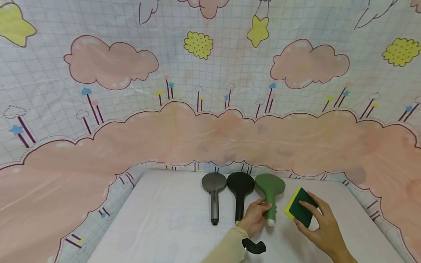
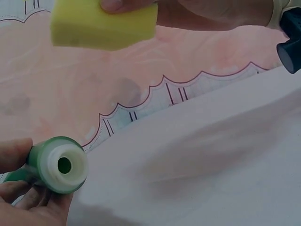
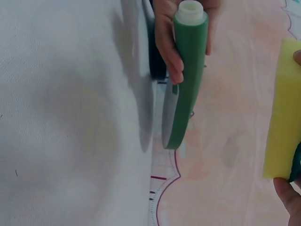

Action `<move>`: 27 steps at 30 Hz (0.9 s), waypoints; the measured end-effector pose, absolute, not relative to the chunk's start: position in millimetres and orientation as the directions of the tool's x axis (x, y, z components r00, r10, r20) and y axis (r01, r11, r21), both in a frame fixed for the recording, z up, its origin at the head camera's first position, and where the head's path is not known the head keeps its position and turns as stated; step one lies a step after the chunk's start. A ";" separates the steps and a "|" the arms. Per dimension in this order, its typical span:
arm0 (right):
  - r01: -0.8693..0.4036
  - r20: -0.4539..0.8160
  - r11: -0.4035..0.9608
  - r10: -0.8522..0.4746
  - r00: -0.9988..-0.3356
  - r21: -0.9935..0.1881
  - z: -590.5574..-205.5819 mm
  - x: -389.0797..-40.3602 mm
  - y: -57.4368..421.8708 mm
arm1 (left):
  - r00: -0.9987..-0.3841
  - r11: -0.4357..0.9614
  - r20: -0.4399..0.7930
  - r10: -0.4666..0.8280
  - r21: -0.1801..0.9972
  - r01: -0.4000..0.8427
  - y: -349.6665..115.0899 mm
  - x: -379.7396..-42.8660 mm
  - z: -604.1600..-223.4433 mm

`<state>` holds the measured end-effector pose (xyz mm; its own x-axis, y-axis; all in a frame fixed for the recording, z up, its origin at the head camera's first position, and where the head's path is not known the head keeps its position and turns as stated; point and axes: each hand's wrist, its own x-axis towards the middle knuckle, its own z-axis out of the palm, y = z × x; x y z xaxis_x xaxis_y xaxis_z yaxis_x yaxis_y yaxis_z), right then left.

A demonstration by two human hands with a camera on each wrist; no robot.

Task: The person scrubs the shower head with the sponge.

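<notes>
My left hand [image 1: 256, 217] grips a green hand shower head [image 1: 270, 184] by its handle, and the white hollow end of that handle faces me in the left wrist view. In the right wrist view the shower head [image 3: 188, 80] appears lifted off the table. Between thumb and fingers, my right hand [image 1: 323, 226] pinches a yellow and dark green sponge [image 1: 302, 208]. The sponge is just right of the green shower head, apart from it. Left of the green one lie a black shower head [image 1: 241, 185] and a grey shower head [image 1: 214, 182].
A white table [image 1: 158, 219] lies under everything. Behind it hangs a patterned cloth [image 1: 204, 138] with clouds and stars, which also runs down both sides. A black band-like device [image 1: 254, 246] sits at my left wrist.
</notes>
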<state>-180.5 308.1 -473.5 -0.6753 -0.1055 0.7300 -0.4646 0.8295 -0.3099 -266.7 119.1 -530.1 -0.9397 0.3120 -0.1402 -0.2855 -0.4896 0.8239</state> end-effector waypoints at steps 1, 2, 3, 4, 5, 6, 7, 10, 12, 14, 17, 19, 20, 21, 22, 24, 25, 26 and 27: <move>-0.464 0.730 0.830 -0.105 -0.675 -0.310 -473.8 -180.4 308.3 | -0.940 -0.491 -0.143 0.309 0.822 -0.287 120.3 -267.3 -529.9; -0.466 0.731 0.828 -0.104 -0.674 -0.312 -474.1 -180.5 308.6 | -0.941 -0.494 -0.146 0.306 0.820 -0.288 121.3 -268.0 -529.6; -0.468 0.733 0.827 -0.104 -0.672 -0.312 -474.4 -180.5 308.8 | -0.941 -0.497 -0.149 0.303 0.818 -0.289 122.4 -268.7 -529.5; -0.469 0.735 0.827 -0.104 -0.670 -0.311 -474.7 -180.6 309.1 | -0.941 -0.499 -0.153 0.302 0.815 -0.293 123.4 -269.7 -529.9; -0.469 0.736 0.827 -0.103 -0.669 -0.310 -475.0 -180.7 309.3 | -0.941 -0.501 -0.153 0.301 0.815 -0.292 124.4 -270.7 -530.3; -0.470 0.737 0.827 -0.104 -0.668 -0.310 -475.4 -180.8 309.4 | -0.941 -0.502 -0.156 0.300 0.813 -0.295 125.3 -271.7 -530.6; -0.471 0.736 0.826 -0.105 -0.669 -0.310 -475.7 -181.0 309.5 | -0.941 -0.503 -0.160 0.300 0.811 -0.298 126.1 -272.9 -531.2; -0.463 0.731 0.831 -0.105 -0.675 -0.308 -476.8 -181.2 309.7 | -0.941 -0.500 -0.164 0.298 0.812 -0.300 128.4 -275.9 -533.1; -0.458 0.725 0.834 -0.106 -0.680 -0.308 -477.3 -181.1 309.8 | -0.941 -0.503 -0.173 0.292 0.808 -0.305 129.7 -277.2 -533.6; -0.454 0.723 0.836 -0.104 -0.683 -0.308 -477.5 -180.8 309.9 | -0.943 -0.503 -0.170 0.285 0.811 -0.299 131.1 -277.9 -533.3; -0.457 0.725 0.833 -0.103 -0.681 -0.311 -478.2 -180.2 310.2 | -0.944 -0.506 -0.169 0.283 0.810 -0.297 133.6 -278.7 -532.1; -0.463 0.730 0.831 -0.104 -0.675 -0.310 -478.8 -179.9 310.5 | -0.945 -0.505 -0.166 0.282 0.811 -0.293 135.2 -279.5 -531.2; -0.464 0.732 0.830 -0.105 -0.673 -0.308 -479.2 -179.8 310.5 | -0.945 -0.501 -0.163 0.283 0.815 -0.291 135.8 -280.0 -530.6; -0.467 0.735 0.829 -0.105 -0.670 -0.307 -479.5 -179.6 310.6 | -0.945 -0.499 -0.162 0.285 0.817 -0.291 136.3 -280.6 -530.1; -0.468 0.736 0.829 -0.105 -0.668 -0.306 -479.7 -179.4 310.6 | -0.945 -0.491 -0.164 0.283 0.822 -0.290 136.4 -281.0 -529.6; -0.469 0.739 0.828 -0.104 -0.666 -0.307 -480.1 -179.0 310.7 | -0.946 -0.472 -0.174 0.274 0.832 -0.290 136.0 -281.7 -528.3; -0.469 0.739 0.828 -0.102 -0.666 -0.308 -480.4 -178.8 310.8 | -0.946 -0.458 -0.181 0.269 0.840 -0.291 135.5 -281.8 -527.7; -0.466 0.739 0.830 -0.100 -0.666 -0.308 -480.7 -178.7 311.0 | -0.945 -0.444 -0.190 0.264 0.846 -0.294 134.8 -281.9 -527.1; -0.465 0.739 0.829 -0.098 -0.666 -0.310 -481.0 -178.6 311.3 | -0.945 -0.431 -0.196 0.262 0.852 -0.296 134.0 -281.8 -526.2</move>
